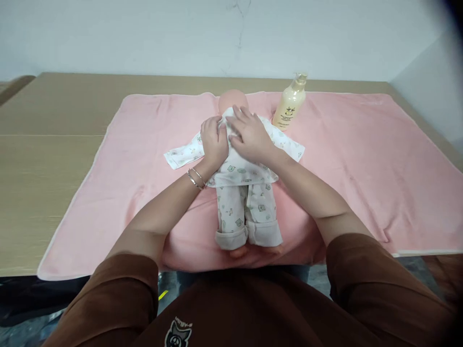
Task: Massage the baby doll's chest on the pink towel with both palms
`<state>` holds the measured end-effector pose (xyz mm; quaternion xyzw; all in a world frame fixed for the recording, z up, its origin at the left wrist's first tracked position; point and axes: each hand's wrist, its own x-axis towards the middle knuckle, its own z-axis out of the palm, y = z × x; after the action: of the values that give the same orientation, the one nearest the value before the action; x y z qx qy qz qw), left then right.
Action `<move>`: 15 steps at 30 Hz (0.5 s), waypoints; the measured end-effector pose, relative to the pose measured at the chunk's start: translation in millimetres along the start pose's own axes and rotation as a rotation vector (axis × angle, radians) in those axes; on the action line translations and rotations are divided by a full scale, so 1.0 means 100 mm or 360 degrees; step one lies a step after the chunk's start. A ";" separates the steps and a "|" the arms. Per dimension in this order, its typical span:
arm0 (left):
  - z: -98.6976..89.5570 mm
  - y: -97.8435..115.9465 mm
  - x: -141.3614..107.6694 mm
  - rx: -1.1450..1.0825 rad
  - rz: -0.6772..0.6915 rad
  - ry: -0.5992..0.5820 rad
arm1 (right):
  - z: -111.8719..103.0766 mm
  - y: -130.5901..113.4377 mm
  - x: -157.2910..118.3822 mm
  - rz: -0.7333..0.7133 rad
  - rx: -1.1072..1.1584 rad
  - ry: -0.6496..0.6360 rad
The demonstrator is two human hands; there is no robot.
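A baby doll (233, 98) lies on a pink blanket (130, 140), its head toward the wall and its feet toward me. White printed pajamas dress it: a long-sleeved top (238, 172) and pants (231, 212) with cuffs turned up. My left hand (214, 140) rests at the upper left of the top, fingers curved over the cloth near the shoulder. Spread across the upper chest, my right hand (251, 135) has its fingers apart. Both sleeves reach out sideways. Whether my left fingers pinch any cloth is hidden.
A cream pump bottle (289, 103) stands on the blanket just right of the doll's head. Under the blanket is a wooden table (43, 183), with a white wall behind it. The table's front edge is close to my body.
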<state>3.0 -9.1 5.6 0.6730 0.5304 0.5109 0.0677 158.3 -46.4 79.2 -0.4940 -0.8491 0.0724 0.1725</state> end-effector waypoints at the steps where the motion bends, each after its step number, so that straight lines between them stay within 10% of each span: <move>1: -0.01 0.02 0.00 0.0020 -0.0023 -0.0006 | -0.02 -0.01 -0.01 -0.0015 -0.0033 -0.0108; 8: -0.22 0.19 0.09 0.0321 -0.0132 -0.0426 | -0.62 0.18 -0.11 -0.0044 -0.0123 -0.0467; 15: -0.38 0.91 0.10 0.0157 -0.0157 -0.0881 | -1.19 0.92 -0.14 0.0409 0.0193 0.0277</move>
<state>31.7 -57.2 86.9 0.7627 0.5481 0.2775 0.2020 282.5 -17.8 159.6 -0.5915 -0.7549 0.1019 0.2643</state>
